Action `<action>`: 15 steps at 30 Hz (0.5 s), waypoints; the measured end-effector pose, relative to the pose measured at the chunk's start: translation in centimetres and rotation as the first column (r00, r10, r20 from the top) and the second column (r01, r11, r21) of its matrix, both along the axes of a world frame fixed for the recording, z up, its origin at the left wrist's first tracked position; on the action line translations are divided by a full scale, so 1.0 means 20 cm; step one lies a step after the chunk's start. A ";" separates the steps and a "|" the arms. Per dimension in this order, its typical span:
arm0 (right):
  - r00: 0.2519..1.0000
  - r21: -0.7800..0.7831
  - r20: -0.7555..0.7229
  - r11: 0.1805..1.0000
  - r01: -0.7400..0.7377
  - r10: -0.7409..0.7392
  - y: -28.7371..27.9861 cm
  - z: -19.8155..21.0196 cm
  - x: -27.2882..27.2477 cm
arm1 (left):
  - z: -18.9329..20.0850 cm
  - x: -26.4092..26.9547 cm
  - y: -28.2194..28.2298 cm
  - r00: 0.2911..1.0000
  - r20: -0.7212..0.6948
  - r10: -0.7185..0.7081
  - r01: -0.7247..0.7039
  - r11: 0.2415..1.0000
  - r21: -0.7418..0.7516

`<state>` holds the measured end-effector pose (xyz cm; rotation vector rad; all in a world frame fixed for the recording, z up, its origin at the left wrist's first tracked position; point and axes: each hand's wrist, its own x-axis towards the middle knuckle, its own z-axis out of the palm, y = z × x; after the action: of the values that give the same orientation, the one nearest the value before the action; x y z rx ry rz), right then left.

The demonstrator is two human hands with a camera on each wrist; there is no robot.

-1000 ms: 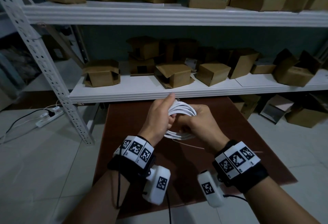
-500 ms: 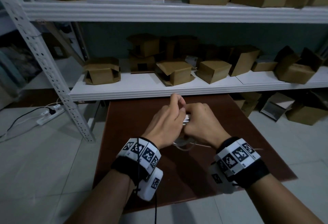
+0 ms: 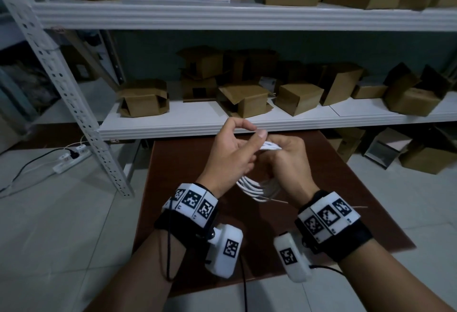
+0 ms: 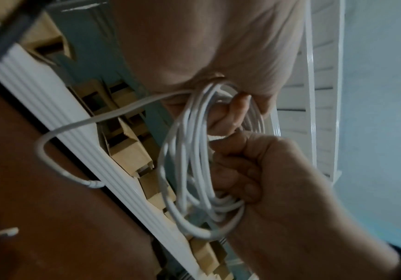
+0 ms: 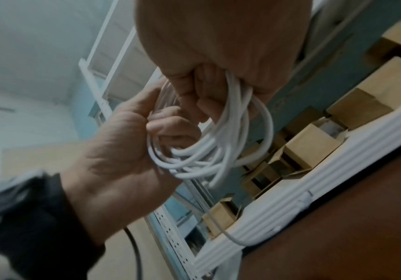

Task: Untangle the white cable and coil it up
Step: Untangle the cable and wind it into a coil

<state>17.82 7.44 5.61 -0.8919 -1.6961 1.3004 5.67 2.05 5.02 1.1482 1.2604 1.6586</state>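
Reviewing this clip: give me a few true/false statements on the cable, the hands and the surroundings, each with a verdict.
1. The white cable is gathered into several loops. True.
2. The coil lies flat on the brown table. False: both hands hold it above the table.
3. The right hand grips the coil in a fist. True.
4. The left hand rests on the shelf. False: it is at the coil.
5. A loose cable end hangs free of the loops. True.

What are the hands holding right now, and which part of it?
Both hands hold the white cable: the right hand grips the coil's bundled loops in its fist, and the left hand pinches a strand at the top.
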 end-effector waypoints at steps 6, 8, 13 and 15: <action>0.957 -0.347 -0.248 0.936 0.059 -0.152 0.02 0.03 -0.01 | 0.01 0.02 -0.01 0.969 0.246 -0.005 -0.006 0.999 0.043; 0.957 -0.338 -0.256 0.940 0.046 -0.139 0.00 0.03 -0.02 | 0.01 0.03 -0.01 0.946 0.325 -0.012 0.000 0.999 0.036; 0.991 -0.153 -0.125 0.987 -0.057 0.038 -0.03 0.05 -0.02 | 0.02 -0.01 -0.01 0.981 0.176 0.082 -0.087 0.996 0.023; 0.991 -0.080 -0.077 0.990 -0.116 0.110 -0.03 0.07 -0.01 | 0.01 -0.04 0.00 0.991 0.092 0.094 -0.099 0.994 0.054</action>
<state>17.62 6.89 6.98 -0.7959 -1.6662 1.4721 4.82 2.13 5.13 1.0500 1.2354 1.8092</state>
